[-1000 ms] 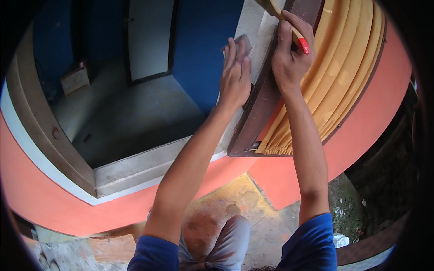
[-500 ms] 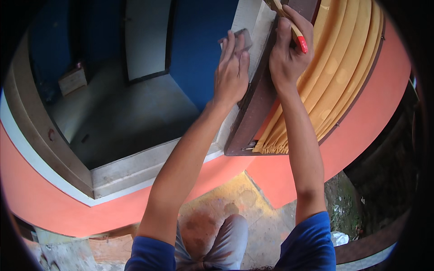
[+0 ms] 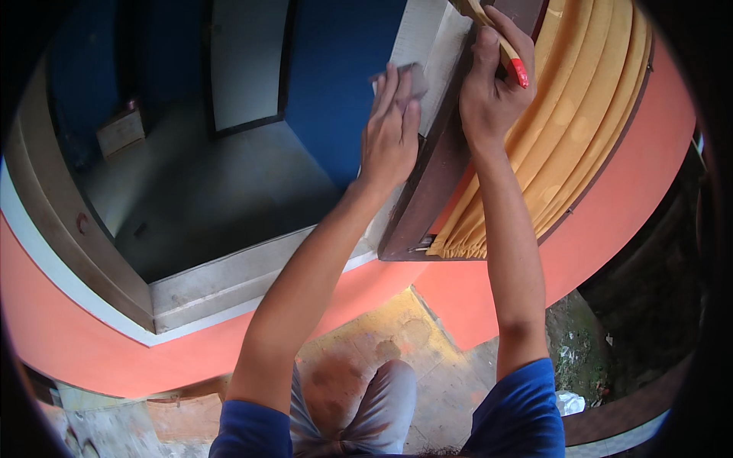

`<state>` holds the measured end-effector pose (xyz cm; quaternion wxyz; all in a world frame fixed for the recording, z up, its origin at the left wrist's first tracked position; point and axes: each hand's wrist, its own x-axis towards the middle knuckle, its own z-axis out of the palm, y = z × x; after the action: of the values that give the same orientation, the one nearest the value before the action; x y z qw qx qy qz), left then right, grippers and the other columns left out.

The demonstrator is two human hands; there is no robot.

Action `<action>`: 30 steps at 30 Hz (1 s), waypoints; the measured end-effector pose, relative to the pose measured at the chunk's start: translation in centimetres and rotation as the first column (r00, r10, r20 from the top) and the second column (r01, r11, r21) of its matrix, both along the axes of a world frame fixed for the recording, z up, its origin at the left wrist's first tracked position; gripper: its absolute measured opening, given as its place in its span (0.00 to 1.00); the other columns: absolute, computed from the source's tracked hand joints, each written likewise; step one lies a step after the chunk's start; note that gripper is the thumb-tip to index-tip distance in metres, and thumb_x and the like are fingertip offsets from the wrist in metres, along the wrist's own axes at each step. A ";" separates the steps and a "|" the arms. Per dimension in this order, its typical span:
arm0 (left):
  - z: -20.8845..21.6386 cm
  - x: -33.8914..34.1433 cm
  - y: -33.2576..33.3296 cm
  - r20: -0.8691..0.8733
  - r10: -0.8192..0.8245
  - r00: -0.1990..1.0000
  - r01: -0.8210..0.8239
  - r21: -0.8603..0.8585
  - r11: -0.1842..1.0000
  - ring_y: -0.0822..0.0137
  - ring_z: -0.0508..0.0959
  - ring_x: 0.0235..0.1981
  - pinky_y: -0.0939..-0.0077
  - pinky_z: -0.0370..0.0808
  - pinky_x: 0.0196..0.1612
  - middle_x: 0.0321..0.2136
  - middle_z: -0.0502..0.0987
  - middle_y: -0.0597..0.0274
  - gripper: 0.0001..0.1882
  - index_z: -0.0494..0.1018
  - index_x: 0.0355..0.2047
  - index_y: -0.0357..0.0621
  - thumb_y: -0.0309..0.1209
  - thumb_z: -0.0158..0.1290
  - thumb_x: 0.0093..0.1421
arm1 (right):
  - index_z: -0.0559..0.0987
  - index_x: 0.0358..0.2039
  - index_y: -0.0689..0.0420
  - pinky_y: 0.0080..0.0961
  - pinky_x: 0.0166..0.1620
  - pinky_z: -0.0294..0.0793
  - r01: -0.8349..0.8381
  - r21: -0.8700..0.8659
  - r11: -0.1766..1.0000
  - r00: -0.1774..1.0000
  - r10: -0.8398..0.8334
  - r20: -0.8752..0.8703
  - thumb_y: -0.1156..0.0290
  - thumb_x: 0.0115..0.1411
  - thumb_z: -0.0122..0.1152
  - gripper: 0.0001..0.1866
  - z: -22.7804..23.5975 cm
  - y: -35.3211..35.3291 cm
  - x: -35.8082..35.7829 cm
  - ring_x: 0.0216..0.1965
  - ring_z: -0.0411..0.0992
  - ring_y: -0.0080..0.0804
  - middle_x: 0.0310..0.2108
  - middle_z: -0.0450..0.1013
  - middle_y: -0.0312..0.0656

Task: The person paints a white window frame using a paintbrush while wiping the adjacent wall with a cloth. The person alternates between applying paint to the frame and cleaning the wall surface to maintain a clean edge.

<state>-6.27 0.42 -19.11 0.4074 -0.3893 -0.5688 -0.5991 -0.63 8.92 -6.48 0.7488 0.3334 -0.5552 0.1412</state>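
Note:
My left hand (image 3: 388, 145) presses a grey-brown piece of sandpaper (image 3: 416, 81) to the pale window frame (image 3: 443, 57), its fingers lying over it. To the right, my right hand (image 3: 492, 107) is closed around a wooden brush handle (image 3: 504, 47) with a red end. The brush's head is cut off by the upper edge of the view. That hand is beside the dark brown casement edge (image 3: 435, 175), in front of the gathered yellow curtain (image 3: 565, 114).
Behind the frame lies a dim room with a blue wall (image 3: 321, 91), a pale door (image 3: 248, 65) and a box (image 3: 121, 133). Salmon-coloured wall (image 3: 611, 229) runs below the window. The stained floor (image 3: 397, 328) is under my legs, with a white scrap (image 3: 569, 402) at the right.
My left hand has slid a little down the frame with the sandpaper. The right hand, still round the brush handle, has shifted slightly right.

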 end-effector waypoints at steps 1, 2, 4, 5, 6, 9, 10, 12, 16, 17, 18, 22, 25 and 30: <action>1.4 0.0 -0.3 0.009 -0.011 1.000 0.011 0.006 1.000 0.36 0.56 0.72 0.56 0.59 0.72 0.71 0.57 0.35 0.27 0.61 0.70 0.36 0.37 0.38 0.76 | 0.79 0.53 0.63 0.21 0.46 0.74 0.048 0.044 0.998 0.997 -0.045 -0.056 0.73 0.72 0.57 0.13 0.6 0.5 -0.2 0.41 0.76 0.30 0.47 0.77 0.44; 2.5 0.0 -0.4 0.012 -0.023 1.000 0.023 0.004 1.000 0.35 0.57 0.71 0.54 0.60 0.71 0.71 0.58 0.35 0.26 0.63 0.69 0.35 0.37 0.39 0.76 | 0.78 0.54 0.63 0.23 0.48 0.74 0.098 0.078 0.992 0.989 -0.088 -0.120 0.75 0.71 0.57 0.13 0.8 0.5 -0.1 0.43 0.77 0.36 0.48 0.76 0.47; 0.8 0.0 -0.3 0.016 -0.026 1.000 0.025 0.029 0.999 0.35 0.60 0.70 0.54 0.63 0.70 0.70 0.60 0.35 0.26 0.65 0.68 0.35 0.37 0.40 0.76 | 0.79 0.52 0.59 0.30 0.53 0.75 0.041 0.000 0.999 0.999 -0.041 -0.002 0.70 0.73 0.56 0.12 -0.1 0.1 0.0 0.50 0.77 0.45 0.51 0.77 0.50; -1.7 0.8 0.3 0.034 -0.023 0.999 0.022 0.028 0.999 0.36 0.59 0.71 0.54 0.63 0.70 0.70 0.59 0.36 0.26 0.64 0.68 0.36 0.37 0.40 0.76 | 0.80 0.52 0.56 0.33 0.56 0.75 0.028 -0.033 0.999 0.999 -0.026 0.042 0.68 0.73 0.55 0.12 0.0 0.1 0.6 0.53 0.77 0.49 0.53 0.77 0.52; -4.5 1.8 0.9 0.050 -0.015 0.999 0.013 0.030 0.999 0.37 0.59 0.71 0.54 0.62 0.70 0.71 0.58 0.37 0.26 0.63 0.69 0.37 0.37 0.40 0.76 | 0.80 0.52 0.58 0.27 0.51 0.75 0.004 -0.050 0.999 0.999 -0.003 0.037 0.68 0.73 0.56 0.12 0.1 0.2 0.6 0.48 0.76 0.39 0.50 0.77 0.47; -9.1 3.1 0.4 0.129 -0.031 0.991 0.037 -0.039 0.999 0.38 0.55 0.73 0.55 0.60 0.72 0.73 0.54 0.38 0.27 0.60 0.71 0.38 0.38 0.39 0.76 | 0.80 0.52 0.62 0.16 0.42 0.75 -0.042 -0.074 0.996 0.998 0.046 0.045 0.70 0.73 0.58 0.13 0.0 0.2 0.3 0.39 0.75 0.19 0.46 0.78 0.38; -9.1 3.0 0.8 0.145 -0.023 0.989 0.030 -0.047 0.998 0.38 0.54 0.73 0.55 0.59 0.72 0.73 0.53 0.39 0.28 0.59 0.72 0.38 0.38 0.38 0.76 | 0.80 0.53 0.62 0.17 0.43 0.76 -0.030 -0.064 0.997 0.998 0.034 0.056 0.70 0.73 0.58 0.13 0.0 0.7 0.4 0.40 0.75 0.19 0.46 0.78 0.38; -6.4 1.7 0.9 0.105 0.024 0.994 -0.020 -0.039 0.999 0.37 0.52 0.74 0.55 0.58 0.72 0.73 0.53 0.37 0.28 0.57 0.72 0.38 0.38 0.38 0.76 | 0.80 0.53 0.63 0.17 0.43 0.76 -0.041 -0.056 0.998 0.997 0.044 0.065 0.69 0.73 0.58 0.14 0.0 0.2 0.3 0.41 0.76 0.20 0.47 0.78 0.39; 7.8 -1.6 -0.2 -0.095 0.031 0.995 -0.026 0.053 0.998 0.32 0.57 0.71 0.51 0.62 0.70 0.70 0.57 0.34 0.27 0.62 0.69 0.35 0.38 0.39 0.75 | 0.80 0.53 0.63 0.16 0.44 0.77 -0.113 -0.070 0.991 0.992 0.116 0.046 0.69 0.73 0.58 0.14 -0.3 -0.4 -0.2 0.42 0.76 0.20 0.47 0.78 0.39; 8.2 -1.7 -0.1 -0.098 0.013 0.995 -0.008 0.046 0.999 0.32 0.57 0.70 0.51 0.62 0.70 0.70 0.58 0.34 0.27 0.62 0.68 0.34 0.38 0.40 0.75 | 0.80 0.53 0.63 0.16 0.44 0.77 -0.131 -0.081 0.988 0.990 0.134 0.040 0.68 0.73 0.59 0.14 -0.4 -0.3 -0.2 0.41 0.76 0.20 0.47 0.78 0.39; 8.4 -1.8 -0.2 -0.100 -0.003 0.995 0.007 0.040 0.999 0.32 0.58 0.70 0.50 0.63 0.70 0.70 0.58 0.34 0.27 0.63 0.68 0.34 0.38 0.40 0.75 | 0.80 0.53 0.63 0.17 0.43 0.77 -0.149 -0.054 0.987 0.989 0.149 0.001 0.68 0.73 0.59 0.14 -0.3 -0.5 -0.2 0.40 0.76 0.20 0.47 0.78 0.40; 0.8 -0.1 -0.8 0.024 -0.034 0.999 0.035 -0.044 0.998 0.35 0.58 0.71 0.53 0.62 0.70 0.71 0.57 0.35 0.27 0.62 0.68 0.34 0.36 0.41 0.75 | 0.80 0.53 0.62 0.17 0.42 0.75 -0.072 -0.092 0.993 0.995 0.079 0.068 0.67 0.73 0.59 0.14 -0.3 -0.1 0.4 0.38 0.75 0.20 0.47 0.78 0.39; -6.4 2.5 -0.5 0.114 -0.052 0.992 0.067 -0.134 0.989 0.37 0.55 0.73 0.55 0.59 0.72 0.71 0.56 0.35 0.27 0.61 0.69 0.34 0.36 0.41 0.75 | 0.81 0.53 0.62 0.16 0.42 0.74 -0.043 -0.074 0.996 0.998 0.046 0.037 0.67 0.73 0.59 0.14 0.0 0.4 0.7 0.37 0.75 0.19 0.46 0.78 0.39; 3.2 -0.5 0.8 -0.017 0.041 0.999 -0.040 0.038 0.998 0.34 0.58 0.71 0.52 0.61 0.70 0.71 0.57 0.34 0.27 0.62 0.69 0.35 0.37 0.42 0.75 | 0.80 0.52 0.62 0.17 0.42 0.76 -0.046 -0.085 0.995 0.997 0.051 0.059 0.67 0.73 0.59 0.14 -0.3 -0.2 0.3 0.38 0.75 0.20 0.47 0.78 0.40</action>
<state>-6.79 1.26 -15.94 0.4318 -0.3751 -0.5614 -0.5980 -0.28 8.71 -6.80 0.7411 0.3106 -0.5632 0.1927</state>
